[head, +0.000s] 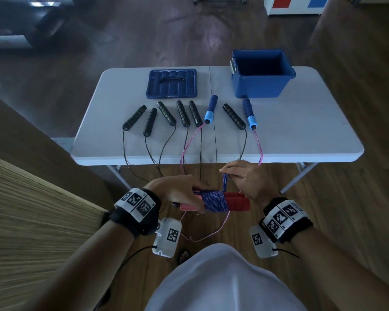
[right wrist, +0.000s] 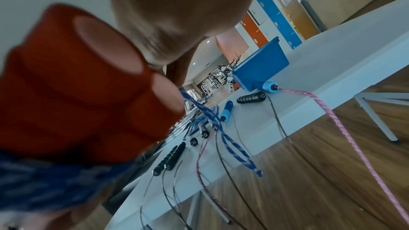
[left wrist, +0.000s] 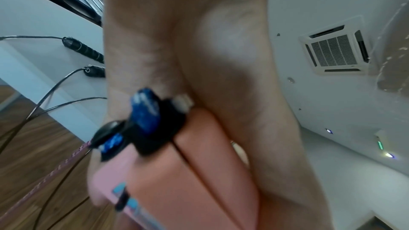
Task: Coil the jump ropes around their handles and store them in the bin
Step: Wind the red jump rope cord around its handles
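Note:
My left hand (head: 177, 191) grips the pink ends (left wrist: 177, 181) of a pair of red jump-rope handles (head: 237, 201) held in front of the table. Blue braided rope (head: 213, 200) is wound around their middle. My right hand (head: 245, 178) pinches the rope's loose loop (head: 224, 181) just above the handles; the same loop (right wrist: 234, 146) hangs down in the right wrist view. The open blue bin (head: 263, 74) stands at the table's back right. Several black handles (head: 182, 113) and two blue handles (head: 211, 110) with a pink rope (head: 189, 144) lie on the table.
The blue bin lid (head: 171, 83) lies at the back centre of the grey folding table (head: 301, 135). Thin black cords (head: 126, 153) and the pink rope hang over the front edge toward the wooden floor. A wooden surface (head: 32, 221) is at my left.

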